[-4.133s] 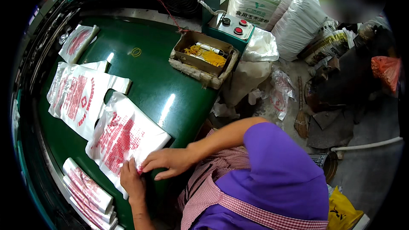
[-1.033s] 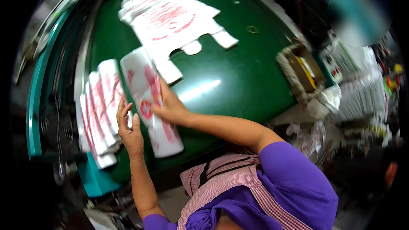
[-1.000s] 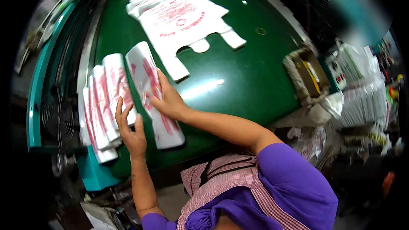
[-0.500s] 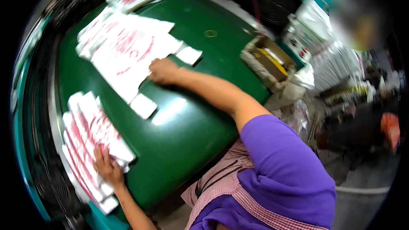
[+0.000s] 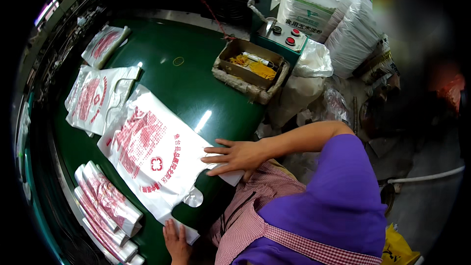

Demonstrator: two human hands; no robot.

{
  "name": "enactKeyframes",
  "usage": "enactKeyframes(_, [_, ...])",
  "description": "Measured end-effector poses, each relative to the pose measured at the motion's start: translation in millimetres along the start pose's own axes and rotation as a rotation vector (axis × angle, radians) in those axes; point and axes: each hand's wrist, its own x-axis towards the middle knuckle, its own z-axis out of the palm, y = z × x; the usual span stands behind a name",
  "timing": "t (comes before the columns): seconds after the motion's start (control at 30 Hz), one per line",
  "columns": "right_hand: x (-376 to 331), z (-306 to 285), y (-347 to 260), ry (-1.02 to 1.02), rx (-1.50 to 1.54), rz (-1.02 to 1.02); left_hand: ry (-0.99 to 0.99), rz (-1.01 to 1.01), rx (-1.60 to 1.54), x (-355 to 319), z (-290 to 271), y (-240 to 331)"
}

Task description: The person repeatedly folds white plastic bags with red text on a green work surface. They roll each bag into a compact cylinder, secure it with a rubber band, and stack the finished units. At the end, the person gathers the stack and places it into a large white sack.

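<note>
A white plastic carrier bag with red print (image 5: 147,142) lies flat on the green table (image 5: 230,113), its handle loops toward my body. My right hand (image 5: 235,157) is spread flat across its right handle. On the left handle, at the table's near edge, rest the outstretched fingers of my left hand (image 5: 177,243). Several folded bags (image 5: 110,198), overlapping in a row, sit to the left. Beyond the flat bag there is a loose pile of similar bags (image 5: 93,100), and farther back another bag bundle (image 5: 105,46).
A thin yellow rubber band (image 5: 182,59) lies on the table. At the right edge stands an open cardboard box (image 5: 223,71) holding yellow bands and a marker. Behind it is a control box with red buttons (image 5: 282,44). Large white sacks (image 5: 314,5) stand on the floor beyond.
The flat bag has come nearer my body, separate from the pile behind. My right hand has gone from pinching at the bags to lying spread. My left hand has left the folded bags for the handle.
</note>
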Motion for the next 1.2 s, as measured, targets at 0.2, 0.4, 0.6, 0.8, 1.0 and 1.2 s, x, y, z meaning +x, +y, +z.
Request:
enactKeyframes(0.2, [-11.4, 33.6, 16.2, 0.319, -0.064, 0.116, 0.050, -0.094, -0.140, 18.7, -28.8, -12.7])
enactKeyframes(0.4, [8.4, 12.3, 30.2, 0.381, 0.332, -0.105, 0.320, -0.587, -0.905, 111.5, -57.8, -13.2])
enactKeyframes(0.6, [111.8, -1.2, 28.1, 0.462, 0.581, 0.272, 0.123, -0.350, -0.259, 197.6, -5.7, -26.8])
enactKeyframes(0.8, [129.8, 24.5, -1.2, 0.181, 0.228, 0.166, 0.202, -0.076, -0.141, 123.4, -29.0, 12.5])
enactKeyframes(1.0, [137.7, 49.6, 30.2, 0.127, 0.013, 0.201, 0.135, -0.135, -0.181, 142.6, -16.4, 29.4])
enactKeyframes(1.2, [152.0, -15.0, 22.7, 0.275, 0.206, 0.009, -0.118, -0.372, -0.680, 195.3, -36.2, -70.5])
